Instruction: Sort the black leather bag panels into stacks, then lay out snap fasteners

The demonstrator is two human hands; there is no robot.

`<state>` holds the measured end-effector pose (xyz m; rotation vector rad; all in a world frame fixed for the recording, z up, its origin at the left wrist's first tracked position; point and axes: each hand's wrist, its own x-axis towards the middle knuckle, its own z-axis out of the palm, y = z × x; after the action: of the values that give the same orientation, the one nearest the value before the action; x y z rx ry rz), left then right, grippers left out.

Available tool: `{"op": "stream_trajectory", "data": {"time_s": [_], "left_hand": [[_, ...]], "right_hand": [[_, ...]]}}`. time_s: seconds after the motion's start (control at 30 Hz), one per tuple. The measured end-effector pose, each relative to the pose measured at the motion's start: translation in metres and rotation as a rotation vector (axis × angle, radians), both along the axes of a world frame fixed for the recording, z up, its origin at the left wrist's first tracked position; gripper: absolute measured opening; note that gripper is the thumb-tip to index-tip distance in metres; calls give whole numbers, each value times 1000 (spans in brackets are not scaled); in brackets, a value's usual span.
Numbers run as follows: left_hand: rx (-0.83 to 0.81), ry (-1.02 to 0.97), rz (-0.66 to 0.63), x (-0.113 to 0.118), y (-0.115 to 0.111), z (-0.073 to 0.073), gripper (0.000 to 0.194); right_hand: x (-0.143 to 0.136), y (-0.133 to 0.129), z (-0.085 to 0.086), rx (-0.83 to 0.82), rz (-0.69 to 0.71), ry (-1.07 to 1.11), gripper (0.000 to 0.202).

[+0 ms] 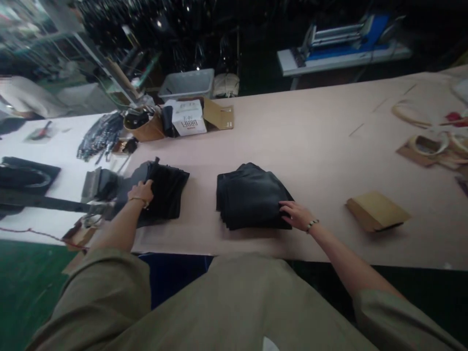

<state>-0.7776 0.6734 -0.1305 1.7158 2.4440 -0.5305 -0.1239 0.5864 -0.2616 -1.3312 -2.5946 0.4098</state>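
Two piles of flat black pieces lie side by side on the pale table (pixel 314 146). My left hand (pixel 142 193) rests on the left black pile (pixel 166 192); its fingers are partly bent and slightly blurred, and whether they pinch a piece cannot be made out. At the right edge of the other black pile (pixel 252 197), my right hand (pixel 297 214) touches the top with its fingers spread. Farther right lies a brown cardboard block (pixel 378 210), apart from both hands.
Along the back left stand a round brown container (pixel 146 127), a white box (pixel 189 117) and a grey bin (pixel 188 84) beyond the edge. Tape rolls (pixel 427 145) lie at the right. A person's sleeve (pixel 31 97) shows far left.
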Motion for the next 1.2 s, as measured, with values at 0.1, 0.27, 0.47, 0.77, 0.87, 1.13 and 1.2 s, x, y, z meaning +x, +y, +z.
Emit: {"op": "stream_trajectory", "data": {"time_s": [0.1, 0.27, 0.47, 0.77, 0.87, 1.13, 1.2], "left_hand": [[203, -10, -17, 39, -13, -16, 60], [257, -457, -624, 229, -58, -52, 46], [169, -603, -683, 388, -100, -110, 48], [193, -571, -895, 379, -104, -114, 32], [165, -531, -1019, 386, -112, -112, 37], [331, -446, -613, 363, -60, -73, 34], [459, -357, -531, 344, -30, -47, 44]], "right_hand": [[-1, 3, 6, -8, 27, -21, 17], [-9, 24, 26, -50, 101, -33, 14], [-15, 25, 41, 12, -198, 300, 16], [-7, -74, -19, -928, -1075, 791, 23], [-11, -66, -6, -1026, -1012, 927, 26], [-14, -17, 37, -905, -962, 1247, 39], [-14, -24, 25, -850, -1073, 1107, 37]]}}
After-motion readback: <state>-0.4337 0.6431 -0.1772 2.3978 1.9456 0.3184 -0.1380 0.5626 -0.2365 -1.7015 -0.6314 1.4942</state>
